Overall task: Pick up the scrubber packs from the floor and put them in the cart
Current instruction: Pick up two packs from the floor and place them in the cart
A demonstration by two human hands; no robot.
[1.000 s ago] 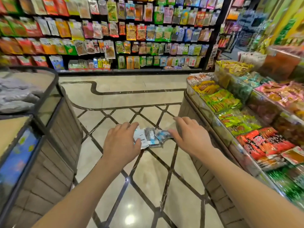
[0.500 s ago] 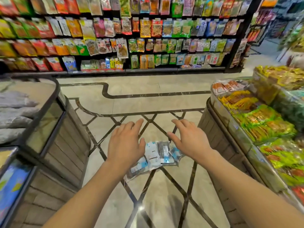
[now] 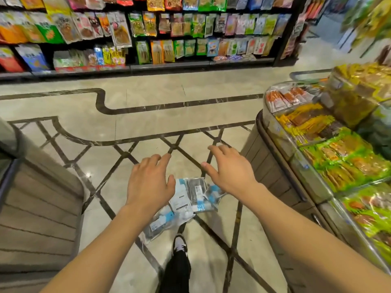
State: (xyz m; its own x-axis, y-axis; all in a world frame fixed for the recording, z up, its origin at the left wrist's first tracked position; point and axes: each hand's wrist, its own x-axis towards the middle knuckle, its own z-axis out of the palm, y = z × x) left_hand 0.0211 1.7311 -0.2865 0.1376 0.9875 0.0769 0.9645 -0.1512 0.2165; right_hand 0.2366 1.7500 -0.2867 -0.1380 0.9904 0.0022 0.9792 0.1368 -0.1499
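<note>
We cannot count the scrubber packs [image 3: 191, 197]: the left hand [image 3: 148, 182] covers their near-left part and the right hand [image 3: 229, 173] overlaps their right corner. Their print is too small to read. Right of the packs, the snack counter [image 3: 296, 166] (blurred at its far end) runs off frame.

Left hand [image 3: 148, 182] and right hand [image 3: 229, 172] spread flat above scrubber packs [image 3: 188, 199] on the floor [image 3: 148, 123].
</note>
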